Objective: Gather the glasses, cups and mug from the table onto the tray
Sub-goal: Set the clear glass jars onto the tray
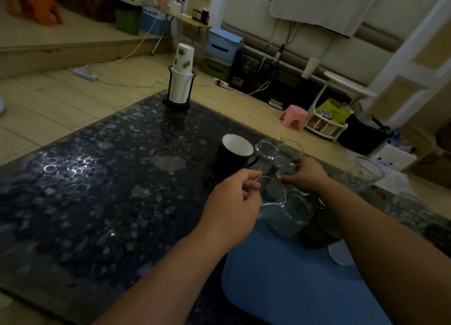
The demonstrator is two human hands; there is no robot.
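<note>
Tray (pixel 280 276), blue: several glasses gathered at its far end. My left hand (pixel 231 202) pinches a glass cup (pixel 273 193); my right hand (pixel 305 176) grips another glass (pixel 286 165). Black mug (pixel 231 156) just beyond tray: pending.

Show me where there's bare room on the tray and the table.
The blue tray is bare on its near part. The dark table is bare left of the black mug. Crowded: the glasses between both hands at the tray's far end.

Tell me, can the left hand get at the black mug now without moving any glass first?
Probably yes. The black mug stands just beyond the left hand, its near left side open; but that hand's grip is busy on a clear glass.
</note>
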